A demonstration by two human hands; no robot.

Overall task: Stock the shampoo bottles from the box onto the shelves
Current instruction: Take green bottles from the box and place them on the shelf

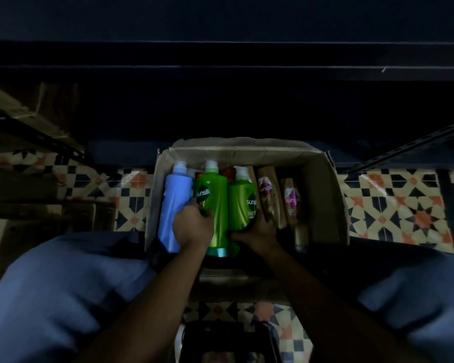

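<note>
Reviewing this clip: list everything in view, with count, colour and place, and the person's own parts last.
cardboard box: one, brown, open, on the floor in front of the person
green bottles: two, green, middle of box
blue bottle: one, light blue, left end of box
gold bottles: at least two, gold with pink labels, right of the green ones
floor tiles: patterned cream, orange and dark
shelf rack: dark metal, behind box
left hand: grips the left green bottle
right hand: holds the right green bottle
knees: two, blue trousers

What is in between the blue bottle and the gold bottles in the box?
In the head view, two green bottles stand between the blue bottle and the gold bottles, with red caps peeking behind them.
</note>
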